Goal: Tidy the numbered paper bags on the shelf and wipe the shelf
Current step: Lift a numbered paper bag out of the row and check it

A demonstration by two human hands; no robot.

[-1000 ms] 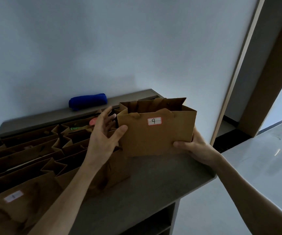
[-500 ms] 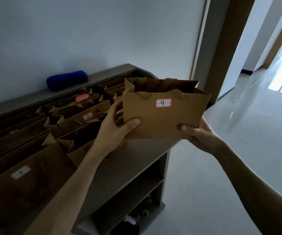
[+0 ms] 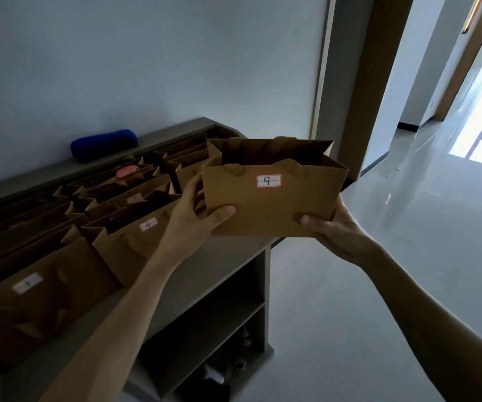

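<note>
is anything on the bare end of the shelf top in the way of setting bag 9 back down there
Nothing visible: the shelf top under bag 9 is bare. The nearest thing is bag 4, off to its left.

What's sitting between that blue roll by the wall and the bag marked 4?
In the head view, rows of open brown paper bags fill the stretch between the blue cloth roll and bag 4; one shows a pink tag.

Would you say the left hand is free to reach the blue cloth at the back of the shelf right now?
Probably not yet. The left hand and the right hand both hold the bag marked 9, and rows of open bags stand between it and the blue cloth.
</note>
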